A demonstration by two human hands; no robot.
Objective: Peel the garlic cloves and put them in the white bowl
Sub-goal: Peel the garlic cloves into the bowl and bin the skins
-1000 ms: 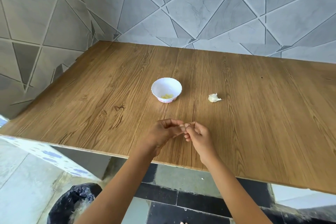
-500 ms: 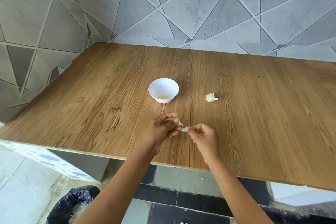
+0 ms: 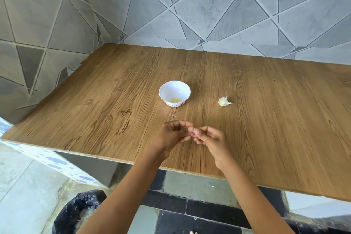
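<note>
On the worktop (image 3: 266,119), the white bowl (image 3: 163,93) holds a few peeled cloves (image 3: 175,99). Nearer the front edge the left hand (image 3: 171,135) and right hand (image 3: 210,138) meet fingertip to fingertip, each grip pinching what seems a small garlic clove (image 3: 190,129), mostly hidden. A papery garlic piece (image 3: 224,101) lies right of the bowl.

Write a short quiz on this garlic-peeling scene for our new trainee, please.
1. True or false: the white bowl already holds some peeled cloves.
2. The garlic piece on the table lies: A) left of the bowl, B) right of the bowl, C) inside the bowl.
3. Fill in: the clove being peeled is pinched between the left hand and the ____ hand.
Key: 1 true; 2 B; 3 right hand.
</note>
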